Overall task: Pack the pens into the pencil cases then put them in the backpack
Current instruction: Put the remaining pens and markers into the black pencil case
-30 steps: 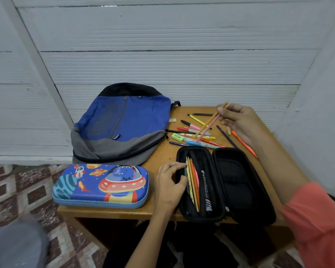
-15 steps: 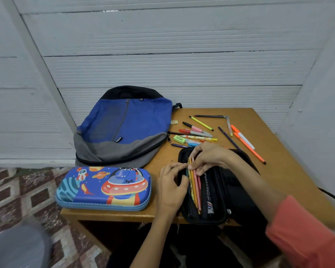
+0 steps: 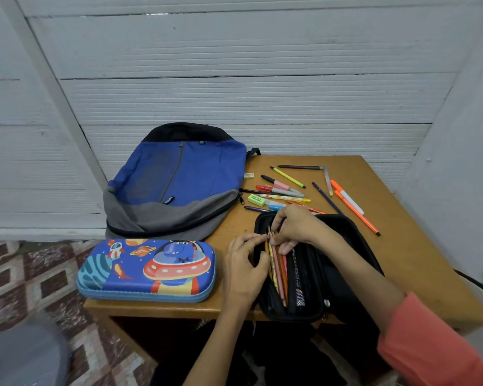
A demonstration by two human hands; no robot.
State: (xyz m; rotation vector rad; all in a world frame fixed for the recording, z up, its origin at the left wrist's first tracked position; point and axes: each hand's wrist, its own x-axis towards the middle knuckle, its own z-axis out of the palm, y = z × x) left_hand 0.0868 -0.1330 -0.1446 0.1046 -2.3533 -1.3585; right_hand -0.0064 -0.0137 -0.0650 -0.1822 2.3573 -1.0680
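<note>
An open black pencil case (image 3: 343,263) lies at the table's front edge with several pencils (image 3: 279,271) in its left half. My right hand (image 3: 296,227) rests over the top of that half, fingers pinched on the pencils' upper ends. My left hand (image 3: 243,268) holds the case's left rim, fingertips touching the same pencil ends. A closed blue space-themed pencil case (image 3: 148,270) lies to the left. The blue and grey backpack (image 3: 176,182) lies flat behind it. Several loose pens and markers (image 3: 287,188) are scattered behind the black case.
The wooden table (image 3: 418,260) is small and stands against a white panelled wall. Two orange pens (image 3: 352,207) lie at the right, a green eraser (image 3: 256,200) near the backpack zip. Patterned floor tiles (image 3: 25,274) show at the left.
My right hand carried pencils from the loose pile down into the black case's left half and now presses on their upper ends. My left hand stayed on the case's rim.
</note>
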